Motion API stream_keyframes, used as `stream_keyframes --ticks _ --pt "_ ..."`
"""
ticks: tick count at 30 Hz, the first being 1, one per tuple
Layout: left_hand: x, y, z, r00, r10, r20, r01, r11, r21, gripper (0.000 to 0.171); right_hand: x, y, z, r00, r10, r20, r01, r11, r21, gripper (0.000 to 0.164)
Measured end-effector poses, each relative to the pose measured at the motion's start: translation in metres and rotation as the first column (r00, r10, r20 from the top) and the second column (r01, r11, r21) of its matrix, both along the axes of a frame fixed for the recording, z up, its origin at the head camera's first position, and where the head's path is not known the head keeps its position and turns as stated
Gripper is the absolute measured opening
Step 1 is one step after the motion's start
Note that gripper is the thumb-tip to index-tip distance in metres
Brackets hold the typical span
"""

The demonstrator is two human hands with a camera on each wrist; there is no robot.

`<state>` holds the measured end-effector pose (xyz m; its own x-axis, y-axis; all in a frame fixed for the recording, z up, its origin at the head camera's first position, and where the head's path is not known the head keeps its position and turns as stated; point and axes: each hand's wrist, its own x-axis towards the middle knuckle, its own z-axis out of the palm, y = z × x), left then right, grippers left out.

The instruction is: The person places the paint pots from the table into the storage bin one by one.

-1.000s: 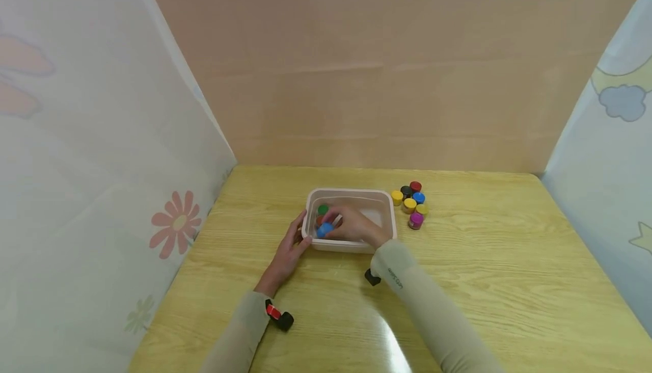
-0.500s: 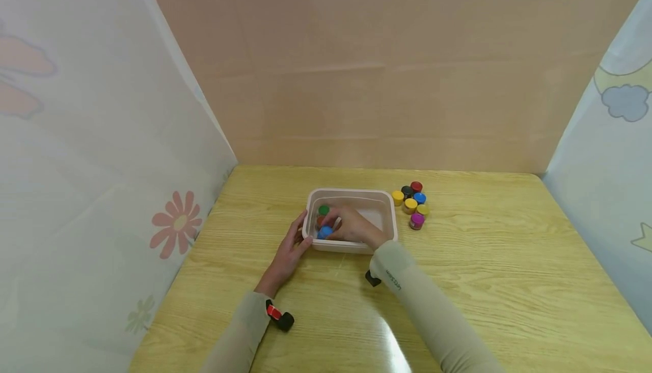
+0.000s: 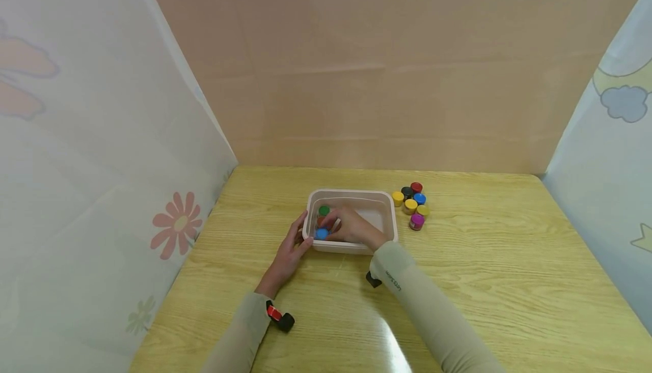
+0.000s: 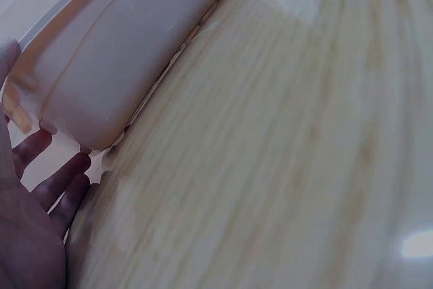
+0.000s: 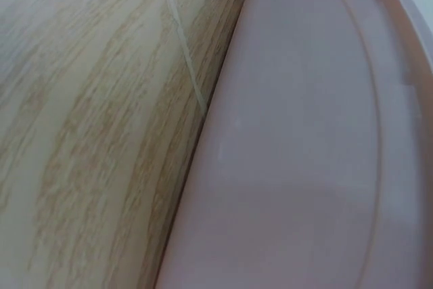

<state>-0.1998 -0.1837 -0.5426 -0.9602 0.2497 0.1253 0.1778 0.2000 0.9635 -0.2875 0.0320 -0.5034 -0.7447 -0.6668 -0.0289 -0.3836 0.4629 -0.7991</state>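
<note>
A pale pink plastic tub (image 3: 351, 194) stands on the table. My left hand (image 3: 286, 257) rests against the tub's left end, thumb near the front corner; the left wrist view shows fairly straight fingers (image 4: 64, 181) touching the wall. Inside the tub, my right hand (image 3: 351, 228) pinches a small jar with a blue lid (image 3: 322, 234) near the front left corner. Behind it a green-lidded jar (image 3: 324, 210) and a reddish-orange one (image 3: 321, 222) line the left side, the latter partly covered by my fingers. The right wrist view shows the tub's outer wall (image 5: 291, 133), but not the right hand.
Right of the tub, several small jars cluster on the wooden table (image 3: 489, 248): yellow (image 3: 398, 198), black (image 3: 406, 192), red (image 3: 416, 187), blue (image 3: 420, 198) and purple (image 3: 417, 222) among them. Paper-covered walls (image 3: 387, 78) stand behind and at both sides.
The blue-lidded jar has gone from tilted to more level and shifted slightly left and forward inside the tub. My left hand and the tub stay nearly still.
</note>
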Motion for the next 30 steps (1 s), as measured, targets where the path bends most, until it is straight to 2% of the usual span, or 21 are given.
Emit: stream_keyframes --ticks 2,6,16,20,27,30 --pt "-0.002 -0.001 -0.005 1.0 0.002 -0.008 -0.002 1.0 0.001 0.069 0.0 0.0 -0.001 1.0 -0.003 0.002 0.003 1.0 -0.009 0.027" --pt "-0.009 -0.003 -0.023 1.0 0.018 -0.018 -0.018 1.0 0.003 0.068 0.001 0.0 0.0 1.0 -0.009 0.014 0.009 1.0 -0.02 0.027" --pt "-0.009 -0.002 -0.024 0.998 0.032 -0.057 -0.032 0.999 0.008 0.065 0.003 0.002 0.005 0.999 -0.024 0.027 0.025 1.0 -0.006 0.027" --pt "-0.009 -0.001 -0.022 0.998 0.037 -0.047 -0.036 0.999 0.018 0.066 0.003 0.007 0.009 0.999 -0.035 0.001 0.035 0.999 0.0 0.024" --pt "-0.009 -0.001 -0.02 0.999 0.041 -0.02 -0.041 0.999 0.028 0.067 0.0 0.036 0.025 0.987 -0.133 -0.087 0.137 0.99 0.041 0.027" --pt "-0.008 -0.001 -0.02 0.999 0.035 -0.016 -0.035 0.999 0.027 0.068 0.001 0.055 0.035 0.979 -0.182 -0.095 0.185 0.983 0.021 0.028"
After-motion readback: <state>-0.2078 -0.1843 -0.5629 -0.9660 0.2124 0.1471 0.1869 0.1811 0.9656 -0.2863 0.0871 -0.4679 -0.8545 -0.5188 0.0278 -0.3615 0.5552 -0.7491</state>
